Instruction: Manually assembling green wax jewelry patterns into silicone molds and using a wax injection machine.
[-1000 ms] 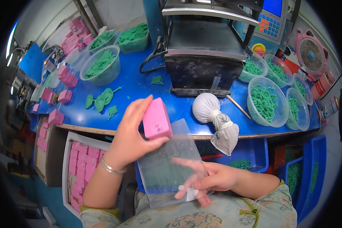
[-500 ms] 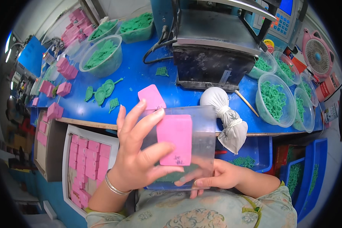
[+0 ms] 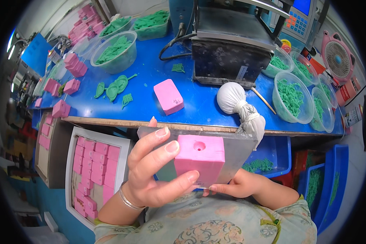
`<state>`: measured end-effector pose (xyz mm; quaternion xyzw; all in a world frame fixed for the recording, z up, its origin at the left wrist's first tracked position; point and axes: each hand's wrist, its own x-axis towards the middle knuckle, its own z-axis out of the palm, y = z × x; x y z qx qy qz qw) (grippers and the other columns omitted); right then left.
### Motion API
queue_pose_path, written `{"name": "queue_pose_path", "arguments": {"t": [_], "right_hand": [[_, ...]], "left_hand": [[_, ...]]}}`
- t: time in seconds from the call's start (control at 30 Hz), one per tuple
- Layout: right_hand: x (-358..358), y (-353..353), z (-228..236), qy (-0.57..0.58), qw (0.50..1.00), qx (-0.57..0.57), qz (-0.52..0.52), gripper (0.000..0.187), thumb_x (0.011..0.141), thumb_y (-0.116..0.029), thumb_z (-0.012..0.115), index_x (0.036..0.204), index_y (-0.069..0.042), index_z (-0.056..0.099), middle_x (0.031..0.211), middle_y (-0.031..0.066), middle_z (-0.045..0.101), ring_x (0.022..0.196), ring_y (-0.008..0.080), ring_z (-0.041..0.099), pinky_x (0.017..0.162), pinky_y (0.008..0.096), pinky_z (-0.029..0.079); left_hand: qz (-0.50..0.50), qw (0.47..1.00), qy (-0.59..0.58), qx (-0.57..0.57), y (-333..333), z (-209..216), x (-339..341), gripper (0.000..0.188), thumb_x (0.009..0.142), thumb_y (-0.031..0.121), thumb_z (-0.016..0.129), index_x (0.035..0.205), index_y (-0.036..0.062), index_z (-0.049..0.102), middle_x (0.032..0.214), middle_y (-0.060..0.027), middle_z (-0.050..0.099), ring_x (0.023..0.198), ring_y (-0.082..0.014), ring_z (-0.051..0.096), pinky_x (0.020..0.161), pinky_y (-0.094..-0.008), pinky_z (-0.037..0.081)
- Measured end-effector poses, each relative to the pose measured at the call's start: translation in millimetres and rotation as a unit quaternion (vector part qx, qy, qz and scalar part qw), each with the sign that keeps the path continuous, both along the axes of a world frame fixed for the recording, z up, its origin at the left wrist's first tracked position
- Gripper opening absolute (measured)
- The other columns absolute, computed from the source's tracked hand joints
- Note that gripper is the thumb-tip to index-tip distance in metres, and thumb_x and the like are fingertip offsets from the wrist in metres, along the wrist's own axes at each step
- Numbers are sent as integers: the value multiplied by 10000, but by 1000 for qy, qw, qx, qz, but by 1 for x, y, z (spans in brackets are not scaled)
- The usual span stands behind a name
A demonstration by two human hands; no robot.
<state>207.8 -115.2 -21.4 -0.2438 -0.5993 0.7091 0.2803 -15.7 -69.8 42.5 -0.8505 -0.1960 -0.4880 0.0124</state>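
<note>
My left hand (image 3: pixel 156 166) curls its fingers and thumb round a pink rubber mold (image 3: pixel 200 159), whose end with a round hole tilts up. Behind and against the mold is a clear flat plate (image 3: pixel 238 152); my right hand (image 3: pixel 240 185) grips its lower right edge, some fingers hidden beneath it. On the blue table beyond lies a second pink mold (image 3: pixel 168 96), with dark marks on its corner. A white tied cloth pouch (image 3: pixel 232 97) rests at the table's edge, just past the plate.
Green wax pieces (image 3: pixel 117 87) lie at left on the table. Plastic bowls of green pieces (image 3: pixel 114 49) stand far left, more bowls (image 3: pixel 289 97) at right. A black machine (image 3: pixel 232 53) stands at the back. A wooden stick (image 3: pixel 264 101) lies near the pouch. Pink molds fill a tray (image 3: pixel 70 175) below left.
The plate and held mold have tipped, so the mold's holed end now faces up. They sit lower and further right, and the second mold on the table is fully uncovered.
</note>
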Motion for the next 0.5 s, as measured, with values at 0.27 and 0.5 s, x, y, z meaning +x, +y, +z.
{"name": "queue_pose_path", "arguments": {"t": [0.27, 0.5], "right_hand": [[14, -13, 38, 189, 922, -329, 77, 681, 890, -55, 456, 1414, -81, 21, 1157, 242, 530, 740, 245, 636, 565, 262, 495], [32, 7, 125, 309, 912, -267, -36, 710, 824, -14, 401, 1393, -25, -25, 1121, 405, 454, 631, 367, 642, 450, 317, 499]], "left_hand": [[122, 974, -23, -192, 17, -8, -12, 653, 694, 414, 711, 1170, 31, 479, 1284, -216, 370, 1198, -393, 352, 1002, -459, 264], [197, 945, 68, -251, 85, -33, -2, 773, 657, 279, 750, 1240, -18, 339, 1189, -217, 409, 1071, -362, 476, 862, -393, 433]]}}
